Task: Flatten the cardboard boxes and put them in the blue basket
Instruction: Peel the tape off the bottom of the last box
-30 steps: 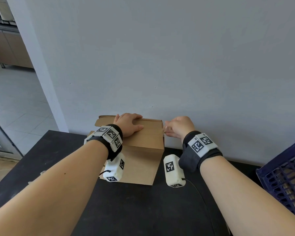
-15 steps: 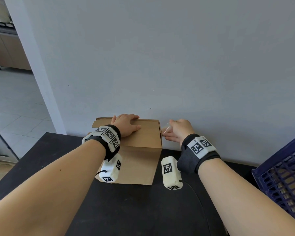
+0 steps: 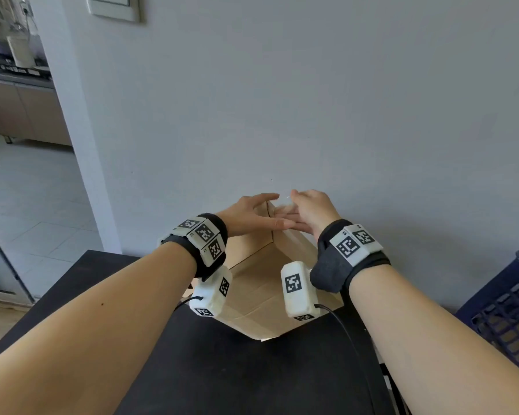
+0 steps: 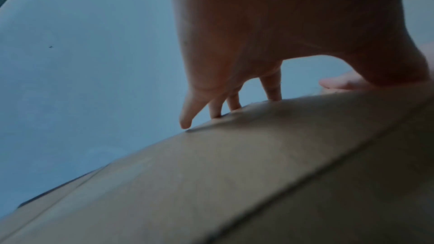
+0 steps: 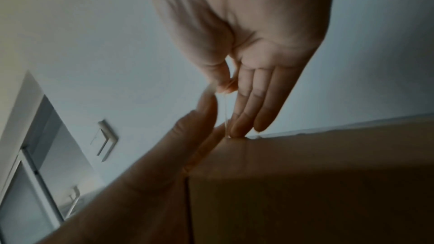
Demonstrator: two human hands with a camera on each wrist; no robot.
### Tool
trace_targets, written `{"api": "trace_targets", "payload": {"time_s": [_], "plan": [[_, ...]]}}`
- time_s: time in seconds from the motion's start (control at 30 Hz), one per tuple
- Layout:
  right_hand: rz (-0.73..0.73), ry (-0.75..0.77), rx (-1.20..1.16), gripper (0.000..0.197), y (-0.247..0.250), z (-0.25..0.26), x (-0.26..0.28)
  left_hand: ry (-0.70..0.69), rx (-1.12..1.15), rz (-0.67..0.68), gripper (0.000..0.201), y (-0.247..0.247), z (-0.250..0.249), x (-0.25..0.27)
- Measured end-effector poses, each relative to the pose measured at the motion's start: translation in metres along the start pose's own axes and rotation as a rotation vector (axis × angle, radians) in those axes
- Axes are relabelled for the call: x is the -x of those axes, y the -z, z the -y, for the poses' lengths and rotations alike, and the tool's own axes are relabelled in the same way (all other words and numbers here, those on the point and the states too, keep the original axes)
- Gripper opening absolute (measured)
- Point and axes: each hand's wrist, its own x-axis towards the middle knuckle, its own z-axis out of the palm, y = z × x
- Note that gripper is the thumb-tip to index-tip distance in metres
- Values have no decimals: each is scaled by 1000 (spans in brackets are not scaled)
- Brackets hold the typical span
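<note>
Head view: cardboard box (image 3: 270, 283) standing unflattened near the counter's (image 3: 237, 378) back edge, blue basket (image 3: 504, 313) at the right edge. Left wrist: left hand (image 4: 270, 44) released, fingertips resting on top. Right wrist: right hand (image 5: 246, 44) pinching a clear tape strip (image 5: 226, 116), peeling.

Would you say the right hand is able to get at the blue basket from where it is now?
Probably yes: the blue basket sits on the right hand's own side, with nothing visible between them. But that hand is pinching a thin strip of tape at the cardboard box.
</note>
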Motion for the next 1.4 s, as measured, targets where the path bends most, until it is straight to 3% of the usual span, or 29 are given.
{"api": "trace_targets", "payload": {"time_s": [0.1,0.3,0.47,0.6,0.87,1.03,1.13,1.3,1.4], "plan": [[48,-43,-135,16,-5,-3,3,-5,-27,-20,97,-6,5,0],[30,-60,-115,27,-12,-13,0,19,-31,-60,62,1,15,0],[15,-103,-179,31,-15,-21,-4,2,19,-65,62,2,20,2],[-7,-141,-208,33,-13,-27,-6,7,52,-77,46,7,26,4],[-84,-166,-82,15,-15,-46,-10,50,167,-110,44,18,40,12],[-109,-199,19,22,-13,-61,-9,118,231,-133,51,36,61,22],[-65,-196,11,19,-21,-61,-7,129,92,-120,53,41,65,22],[-19,-158,-81,14,-40,-55,-5,99,-383,-112,74,33,70,18],[-11,-156,-180,13,-48,-53,-6,108,-419,-82,80,31,79,18]]}}
